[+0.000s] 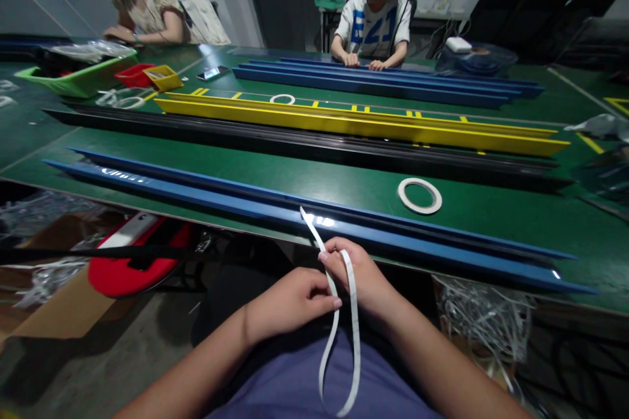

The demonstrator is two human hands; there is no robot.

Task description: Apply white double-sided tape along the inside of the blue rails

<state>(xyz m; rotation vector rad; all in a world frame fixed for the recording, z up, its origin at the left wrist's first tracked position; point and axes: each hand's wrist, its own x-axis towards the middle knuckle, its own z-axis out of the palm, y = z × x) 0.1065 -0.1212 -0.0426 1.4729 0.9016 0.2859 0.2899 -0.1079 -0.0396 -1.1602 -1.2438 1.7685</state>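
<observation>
White strip, thin, flat and supple, is right here in front of my purple shirt, sagging into one long soft loop above my lap! My right hand has it pinched, finger and thumb pressed together on the strip, and a slim tapered tail pokes up past the pinch, its tip over the near blue profile. My left hand is right beside it, fingers curled narrow, thumb tip at the strip; whether they grip it, I cannot tell.

Ahead, on the smooth green counter, that blue profile runs long and straight, two raised edges with a dark groove between, light glinting off its glossy face. Behind it lies a flat white ring, a smooth band around an open middle. Then comes a shiny black profile, and just behind that a bright yellow profile, ridged lengthwise. Below the counter on my right, crinkled pale scraps lie in a tangled heap.
</observation>
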